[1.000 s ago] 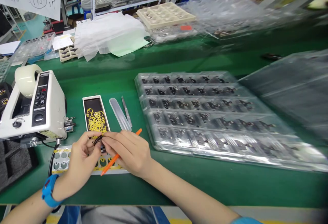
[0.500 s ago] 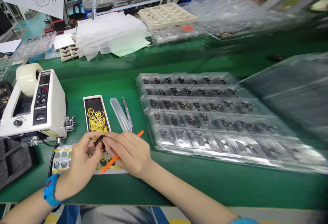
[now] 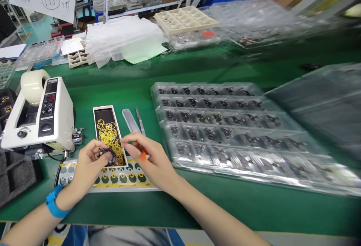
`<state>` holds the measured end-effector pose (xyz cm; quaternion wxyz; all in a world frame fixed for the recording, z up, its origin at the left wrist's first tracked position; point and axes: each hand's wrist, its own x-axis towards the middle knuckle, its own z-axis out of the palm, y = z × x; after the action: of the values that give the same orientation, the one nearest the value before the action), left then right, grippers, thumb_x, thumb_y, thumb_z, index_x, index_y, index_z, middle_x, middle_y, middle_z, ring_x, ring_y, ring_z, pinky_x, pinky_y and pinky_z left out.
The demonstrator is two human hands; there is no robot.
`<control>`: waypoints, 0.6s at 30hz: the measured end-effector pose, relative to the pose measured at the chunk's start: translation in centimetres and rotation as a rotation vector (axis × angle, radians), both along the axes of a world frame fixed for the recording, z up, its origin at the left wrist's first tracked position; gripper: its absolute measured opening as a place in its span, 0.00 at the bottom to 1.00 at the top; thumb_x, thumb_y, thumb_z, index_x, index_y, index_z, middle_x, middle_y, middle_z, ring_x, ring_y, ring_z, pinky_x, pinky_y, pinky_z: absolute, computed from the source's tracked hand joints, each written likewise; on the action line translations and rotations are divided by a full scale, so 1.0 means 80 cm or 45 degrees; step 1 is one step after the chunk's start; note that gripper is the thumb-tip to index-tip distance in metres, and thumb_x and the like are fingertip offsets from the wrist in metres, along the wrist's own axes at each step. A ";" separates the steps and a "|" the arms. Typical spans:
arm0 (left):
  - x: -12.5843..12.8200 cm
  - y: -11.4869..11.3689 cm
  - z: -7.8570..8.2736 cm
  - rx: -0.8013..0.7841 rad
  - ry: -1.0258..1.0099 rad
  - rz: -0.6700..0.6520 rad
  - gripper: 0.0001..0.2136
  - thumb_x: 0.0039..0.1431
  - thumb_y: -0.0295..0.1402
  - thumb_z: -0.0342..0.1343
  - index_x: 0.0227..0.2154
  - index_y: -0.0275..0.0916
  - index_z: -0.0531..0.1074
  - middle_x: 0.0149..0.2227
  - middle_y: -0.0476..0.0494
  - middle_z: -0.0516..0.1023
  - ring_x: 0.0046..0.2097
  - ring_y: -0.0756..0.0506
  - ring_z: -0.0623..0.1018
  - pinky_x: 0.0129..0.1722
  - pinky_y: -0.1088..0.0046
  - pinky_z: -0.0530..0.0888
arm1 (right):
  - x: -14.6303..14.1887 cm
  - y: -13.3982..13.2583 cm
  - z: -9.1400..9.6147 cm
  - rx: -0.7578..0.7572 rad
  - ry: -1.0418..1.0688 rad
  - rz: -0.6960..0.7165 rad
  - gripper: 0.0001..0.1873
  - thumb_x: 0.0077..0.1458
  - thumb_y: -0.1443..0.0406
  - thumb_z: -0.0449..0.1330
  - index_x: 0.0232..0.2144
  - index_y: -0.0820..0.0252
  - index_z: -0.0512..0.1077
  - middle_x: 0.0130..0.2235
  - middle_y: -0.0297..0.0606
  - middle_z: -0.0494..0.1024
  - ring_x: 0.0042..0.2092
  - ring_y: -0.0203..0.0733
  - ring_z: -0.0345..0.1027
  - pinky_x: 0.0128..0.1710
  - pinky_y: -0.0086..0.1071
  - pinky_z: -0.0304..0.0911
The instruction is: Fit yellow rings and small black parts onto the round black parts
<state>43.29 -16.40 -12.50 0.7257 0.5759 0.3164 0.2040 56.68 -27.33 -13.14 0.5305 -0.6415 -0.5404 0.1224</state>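
Note:
My left hand [image 3: 88, 165] grips a round dark part [image 3: 113, 159] with a circular rim, thumb across its face, over the near end of a white-edged box [image 3: 95, 126]. Yellow rings [image 3: 107, 132] lie heaped in that box. To the right, my right hand [image 3: 153, 165] is apart from the part, thumb and index finger bent toward it. An orange stick [image 3: 143, 156] is tucked in that hand, mostly hidden by the fingers. Under both hands lies a sheet with rows of ring cut-outs [image 3: 122, 188]. Tweezers [image 3: 140, 121] and a clear plastic sleeve [image 3: 129, 119] rest beyond my right hand.
A white tape dispenser [image 3: 63, 110] stands left, a black foam tray [image 3: 17, 178] in front of it. A large clear compartment tray [image 3: 169, 146] of small dark parts fills the right, its lid [image 3: 324, 99] raised beside it. Papers [image 3: 121, 37] and a beige tray [image 3: 186, 18] line the back.
My right hand has drawn away from the part to the right, and the orange stick has turned so that only a short piece shows. The round part now faces up in my left hand.

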 end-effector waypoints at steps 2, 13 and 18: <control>0.000 0.002 0.004 0.023 -0.003 -0.025 0.07 0.44 0.30 0.63 0.25 0.35 0.71 0.24 0.51 0.74 0.26 0.52 0.73 0.27 0.79 0.70 | 0.002 0.000 0.003 -0.109 0.081 0.182 0.08 0.65 0.65 0.49 0.34 0.57 0.67 0.29 0.32 0.70 0.28 0.34 0.62 0.26 0.27 0.57; -0.001 0.001 0.010 -0.009 0.149 -0.101 0.07 0.40 0.30 0.58 0.23 0.37 0.66 0.19 0.57 0.65 0.19 0.54 0.65 0.18 0.81 0.63 | -0.007 0.001 -0.005 -0.087 -0.101 0.372 0.07 0.64 0.71 0.46 0.33 0.56 0.60 0.29 0.32 0.66 0.29 0.36 0.59 0.29 0.28 0.54; 0.000 0.001 0.013 0.153 0.090 -0.081 0.03 0.38 0.26 0.55 0.20 0.36 0.67 0.20 0.55 0.65 0.23 0.55 0.62 0.20 0.82 0.62 | -0.015 0.002 -0.007 -0.192 -0.030 0.388 0.11 0.65 0.67 0.44 0.28 0.56 0.55 0.26 0.30 0.61 0.26 0.35 0.54 0.27 0.28 0.51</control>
<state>43.30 -16.34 -11.48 0.6844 0.6350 0.3106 0.1788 55.46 -27.18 -13.69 0.4497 -0.5917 -0.6268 0.2342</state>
